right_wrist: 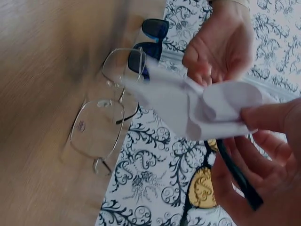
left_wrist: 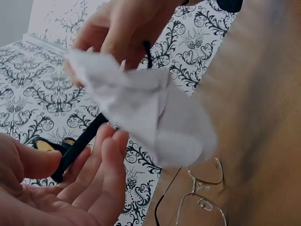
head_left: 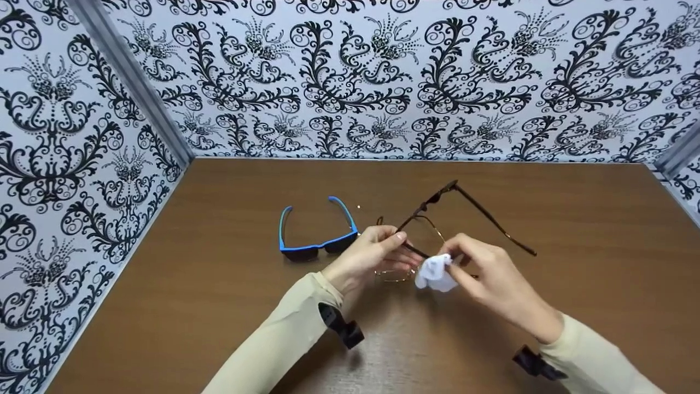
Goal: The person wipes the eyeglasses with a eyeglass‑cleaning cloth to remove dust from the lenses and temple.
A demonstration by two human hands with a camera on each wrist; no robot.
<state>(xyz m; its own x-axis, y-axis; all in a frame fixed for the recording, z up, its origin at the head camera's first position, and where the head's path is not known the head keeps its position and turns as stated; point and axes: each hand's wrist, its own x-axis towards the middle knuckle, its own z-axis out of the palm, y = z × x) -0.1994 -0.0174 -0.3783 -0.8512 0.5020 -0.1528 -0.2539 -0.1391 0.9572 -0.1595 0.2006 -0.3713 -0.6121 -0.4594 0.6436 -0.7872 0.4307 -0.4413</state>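
My left hand (head_left: pixel 372 251) holds a pair of dark-framed glasses (head_left: pixel 437 195) at one corner of the frame, where a temple joins. The other temple sticks out to the right in the head view. Yellow-tinted lenses (right_wrist: pixel 202 188) show in the right wrist view. A white cloth (head_left: pixel 436 272) is pinched in my right hand (head_left: pixel 495 276), folded over the near temple and covering part of it. Beneath the hands, thin gold wire-rimmed glasses (right_wrist: pixel 98 127) with clear lenses lie on the table, partly hidden in the head view.
Blue-framed sunglasses (head_left: pixel 320 246) with dark lenses lie to the left of my left hand, temples spread toward the back. A tiny pale speck (head_left: pixel 359 207) is on the brown table (head_left: pixel 219 230). Black-and-white patterned walls (head_left: pixel 383 82) stand behind and at the left.
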